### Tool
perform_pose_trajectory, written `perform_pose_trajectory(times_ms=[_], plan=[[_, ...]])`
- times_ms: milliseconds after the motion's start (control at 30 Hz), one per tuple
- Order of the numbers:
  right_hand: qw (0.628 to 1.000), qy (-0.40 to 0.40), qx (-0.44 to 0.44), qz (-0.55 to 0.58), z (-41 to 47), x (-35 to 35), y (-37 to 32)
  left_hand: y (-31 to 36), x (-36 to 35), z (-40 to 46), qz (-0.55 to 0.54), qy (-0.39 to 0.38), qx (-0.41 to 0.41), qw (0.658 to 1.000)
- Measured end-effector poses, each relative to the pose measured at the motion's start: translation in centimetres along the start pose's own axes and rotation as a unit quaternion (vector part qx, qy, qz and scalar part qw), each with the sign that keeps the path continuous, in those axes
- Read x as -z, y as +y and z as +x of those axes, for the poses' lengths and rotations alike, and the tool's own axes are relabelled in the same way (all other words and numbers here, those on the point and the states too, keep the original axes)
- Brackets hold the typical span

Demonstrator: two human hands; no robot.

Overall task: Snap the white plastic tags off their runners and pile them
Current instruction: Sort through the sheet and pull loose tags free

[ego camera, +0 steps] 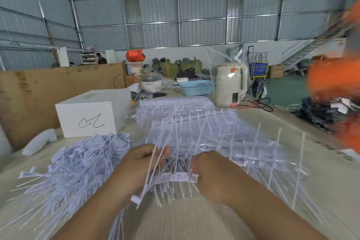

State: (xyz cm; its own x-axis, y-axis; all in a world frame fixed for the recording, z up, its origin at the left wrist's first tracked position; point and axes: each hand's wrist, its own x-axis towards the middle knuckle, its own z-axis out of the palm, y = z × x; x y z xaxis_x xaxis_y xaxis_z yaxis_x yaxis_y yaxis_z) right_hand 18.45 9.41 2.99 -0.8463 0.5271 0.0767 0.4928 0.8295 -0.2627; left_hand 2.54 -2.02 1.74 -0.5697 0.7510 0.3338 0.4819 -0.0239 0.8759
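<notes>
Head view: tag strip gripped between left hand and right hand.

A white box with a black scrawl on its front stands at the left of the table; a white foam piece lies just beside it; a brown cardboard sheet stands upright behind. Farther back sit a blue basket, a white kettle wrapped in clear plastic, a black cable near its base, and a red bag atop a clear tub. Green sacks lie by the corrugated metal wall; a metal staircase climbs at the right; a blurred orange shape fills the right edge.
</notes>
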Motion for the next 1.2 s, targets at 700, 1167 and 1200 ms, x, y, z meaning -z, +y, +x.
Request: perform_pose_trajectory(times_ms=[700, 1167, 1200], plan=[[0.986, 0.116, 0.068, -0.103, 0.1, 0.2, 0.5, -1.6, -0.7, 0.0, 0.049, -0.126, 0.042, 0.99], [0.992, 0.072, 0.026, -0.104, 0.5, 0.1, 0.8, -2.0, -1.6, -0.1, -0.087, -0.165, 0.011, 0.982], [0.991, 0.08, 0.027, -0.106, 0.5, 0.1, 0.8, -2.4, -1.5, 0.2, -0.079, -0.174, 0.022, 0.981]])
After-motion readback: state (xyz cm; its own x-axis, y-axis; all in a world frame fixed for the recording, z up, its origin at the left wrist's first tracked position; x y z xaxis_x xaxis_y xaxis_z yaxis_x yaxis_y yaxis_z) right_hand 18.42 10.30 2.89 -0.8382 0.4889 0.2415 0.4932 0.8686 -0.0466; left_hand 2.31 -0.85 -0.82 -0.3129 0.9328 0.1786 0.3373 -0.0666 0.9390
